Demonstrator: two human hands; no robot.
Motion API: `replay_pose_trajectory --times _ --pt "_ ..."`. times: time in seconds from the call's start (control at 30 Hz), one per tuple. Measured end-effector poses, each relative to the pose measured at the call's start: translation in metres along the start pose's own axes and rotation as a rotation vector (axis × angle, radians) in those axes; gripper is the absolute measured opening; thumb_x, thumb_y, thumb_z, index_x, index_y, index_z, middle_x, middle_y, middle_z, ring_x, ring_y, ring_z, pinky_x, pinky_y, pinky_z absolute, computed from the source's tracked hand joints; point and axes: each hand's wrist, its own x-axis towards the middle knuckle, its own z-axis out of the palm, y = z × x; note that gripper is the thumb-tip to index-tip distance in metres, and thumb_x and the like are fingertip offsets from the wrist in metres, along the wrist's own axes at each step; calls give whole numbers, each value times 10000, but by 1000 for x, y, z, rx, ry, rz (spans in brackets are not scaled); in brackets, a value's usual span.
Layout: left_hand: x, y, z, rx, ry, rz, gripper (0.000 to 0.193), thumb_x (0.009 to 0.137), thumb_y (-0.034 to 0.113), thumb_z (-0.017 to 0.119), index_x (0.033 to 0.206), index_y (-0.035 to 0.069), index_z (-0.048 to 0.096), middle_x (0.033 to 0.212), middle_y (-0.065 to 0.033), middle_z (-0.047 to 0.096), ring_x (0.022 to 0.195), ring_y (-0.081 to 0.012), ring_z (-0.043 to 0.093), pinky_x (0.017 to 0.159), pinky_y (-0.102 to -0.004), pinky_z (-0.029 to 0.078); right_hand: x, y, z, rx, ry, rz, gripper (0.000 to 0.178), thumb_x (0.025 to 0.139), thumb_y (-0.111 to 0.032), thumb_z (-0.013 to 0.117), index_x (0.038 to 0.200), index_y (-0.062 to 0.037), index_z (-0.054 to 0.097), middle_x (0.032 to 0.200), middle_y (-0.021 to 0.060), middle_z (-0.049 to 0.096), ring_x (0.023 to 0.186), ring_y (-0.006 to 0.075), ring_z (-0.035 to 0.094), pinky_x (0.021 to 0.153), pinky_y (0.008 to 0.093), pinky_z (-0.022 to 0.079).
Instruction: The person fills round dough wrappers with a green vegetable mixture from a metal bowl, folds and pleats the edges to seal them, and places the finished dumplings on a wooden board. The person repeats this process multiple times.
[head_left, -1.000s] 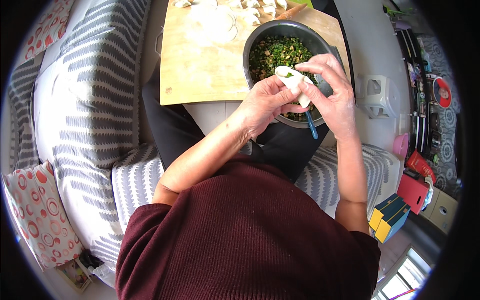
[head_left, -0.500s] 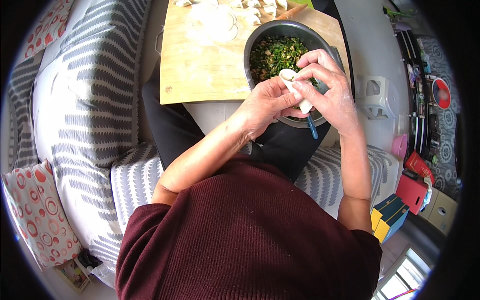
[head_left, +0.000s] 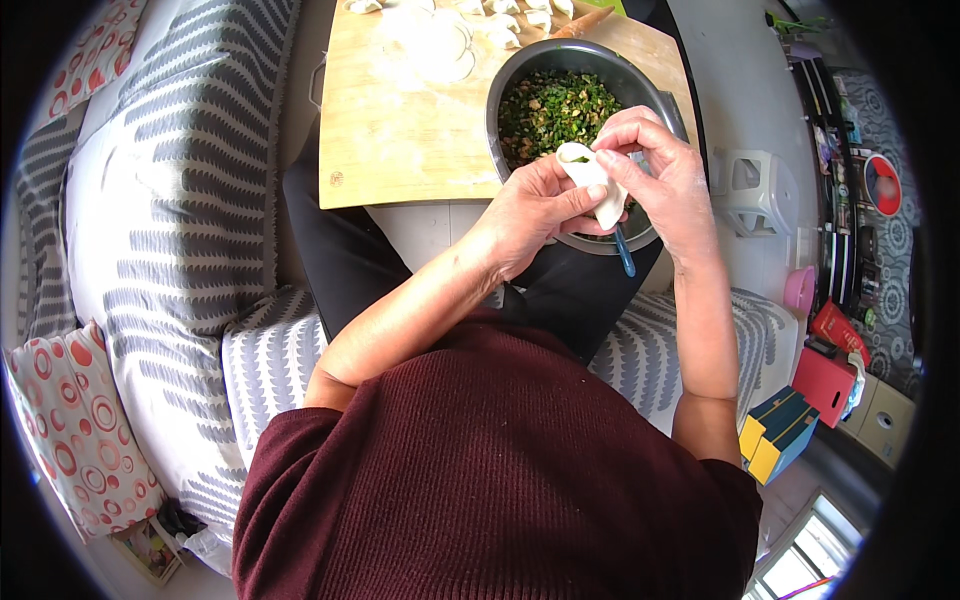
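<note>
Sealing step: our left hand [head_left: 535, 205] and right hand [head_left: 665, 180] pinch the folded white dumpling [head_left: 592, 180] closed over the near rim of the dark filling bowl [head_left: 520, 75]. We judge the next move needs even pressure along the open seam, keeping filling inside.

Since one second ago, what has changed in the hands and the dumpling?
Both hands, left hand and right hand, have folded the dumpling wrapper nearly closed; earlier it lay open. They still hold it over the bowl of filling. The wooden board has not moved.
</note>
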Motion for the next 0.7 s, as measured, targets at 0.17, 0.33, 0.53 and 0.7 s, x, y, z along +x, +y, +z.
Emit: replay_pose_trajectory --times 0.17,0.33,0.53,0.7 --pt "0 1 1 -8 -11 1 270 945 110 607 1180 -5 541 1049 -84 648 945 -176 662 816 -285 576 1 -1 -3 -84 -42 -120 79 857 -49 635 897 5 675 955 75 589 954 153 582 851 294 476" --pt "0 -1 -1 -13 -8 19 272 942 102 608 1181 -9 540 1056 -87 645 945 -180 661 822 -290 575 1 -4 0 -122 -70 -33 92 864 -56 644 922 4 684 972 71 602 949 146 588 835 287 484" --pt "0 -1 -1 34 0 19 299 946 154 603 1217 40 549 1094 -117 657 990 -246 663 859 -322 558 0 2 -5 80 30 14 109 862 -49 657 948 9 693 955 58 619 909 141 614 805 269 499" --pt "0 -2 -2 -11 -6 39 278 945 105 603 1190 -3 534 1071 -72 635 962 -165 646 838 -288 566 -5 6 -10 -99 -76 -49 193 846 -92 688 1009 10 702 948 63 621 900 149 609 825 281 484"
